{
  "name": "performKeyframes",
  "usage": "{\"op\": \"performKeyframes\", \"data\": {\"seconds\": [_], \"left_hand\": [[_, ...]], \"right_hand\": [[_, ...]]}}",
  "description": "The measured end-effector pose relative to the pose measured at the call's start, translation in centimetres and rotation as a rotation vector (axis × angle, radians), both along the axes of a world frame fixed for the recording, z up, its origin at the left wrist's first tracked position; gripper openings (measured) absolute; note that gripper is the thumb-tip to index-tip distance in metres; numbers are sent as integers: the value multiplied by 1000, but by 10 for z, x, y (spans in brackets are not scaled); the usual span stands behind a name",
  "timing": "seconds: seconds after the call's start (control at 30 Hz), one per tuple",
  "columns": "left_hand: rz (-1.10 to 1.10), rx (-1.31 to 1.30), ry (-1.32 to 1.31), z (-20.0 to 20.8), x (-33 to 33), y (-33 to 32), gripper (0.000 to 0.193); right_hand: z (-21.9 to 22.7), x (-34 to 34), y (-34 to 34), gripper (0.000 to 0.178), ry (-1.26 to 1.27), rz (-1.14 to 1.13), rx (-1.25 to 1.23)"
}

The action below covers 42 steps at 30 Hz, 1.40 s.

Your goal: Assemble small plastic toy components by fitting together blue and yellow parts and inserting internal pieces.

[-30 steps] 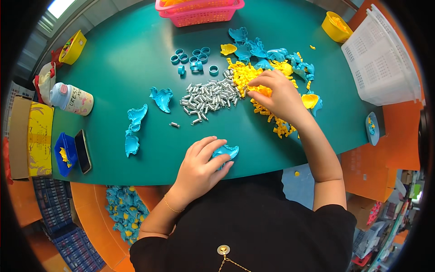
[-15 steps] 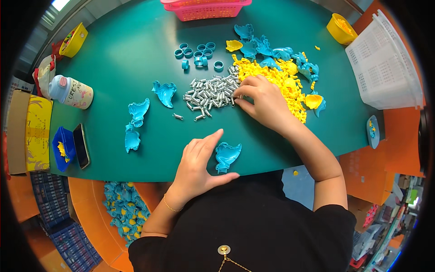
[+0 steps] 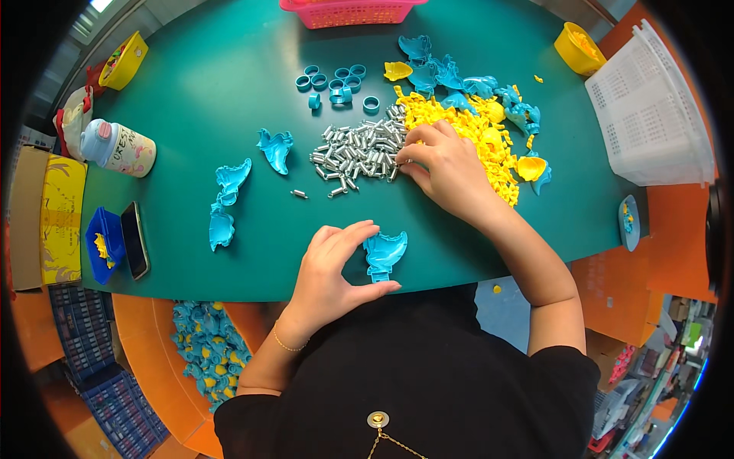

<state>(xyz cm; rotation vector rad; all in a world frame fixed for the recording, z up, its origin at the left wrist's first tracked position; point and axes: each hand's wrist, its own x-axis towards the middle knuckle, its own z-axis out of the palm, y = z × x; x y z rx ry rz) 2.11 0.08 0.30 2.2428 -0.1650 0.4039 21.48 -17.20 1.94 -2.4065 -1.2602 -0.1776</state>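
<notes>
My left hand [image 3: 330,264] curves around a light-blue plastic shell half [image 3: 386,255] near the table's front edge. Its fingertips meet the top of the shell and its thumb lies along the bottom. At the right edge of a heap of small silver metal cylinders [image 3: 352,153], my right hand [image 3: 443,168] pinches with thumb and fingers. What lies between these fingertips is mostly hidden; it looks like one of the metal cylinders. Small yellow plastic parts [image 3: 501,176] are heaped beside and behind that hand. One loose metal cylinder [image 3: 299,194] lies left of the heap.
More blue shells [image 3: 222,226] lie at left and far right. Blue rings [image 3: 340,95] sit behind the metal heap. A pink basket [image 3: 352,14], white crate [image 3: 650,107], bottle [image 3: 118,149], phone [image 3: 135,241] and blue tray [image 3: 105,229] stand around the table.
My left fingers and thumb have closed in on the blue shell, which has shifted slightly. My right hand stays at the edge of the metal heap. The whole view has shifted slightly.
</notes>
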Motion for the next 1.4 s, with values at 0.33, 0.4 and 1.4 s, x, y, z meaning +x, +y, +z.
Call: {"op": "performKeyframes", "data": {"seconds": [0.33, 0.4, 1.4], "left_hand": [[-8, -56, 144, 1, -2, -1, 80], [-35, -38, 151, 0, -3, -1, 82], [-103, -25, 165, 1, 4, 0, 87]], "right_hand": [[12, -10, -19, 15, 60, 72, 108], [9, -14, -25, 12, 182, 94, 230], [-18, -51, -19, 16, 753, 260, 277]]}}
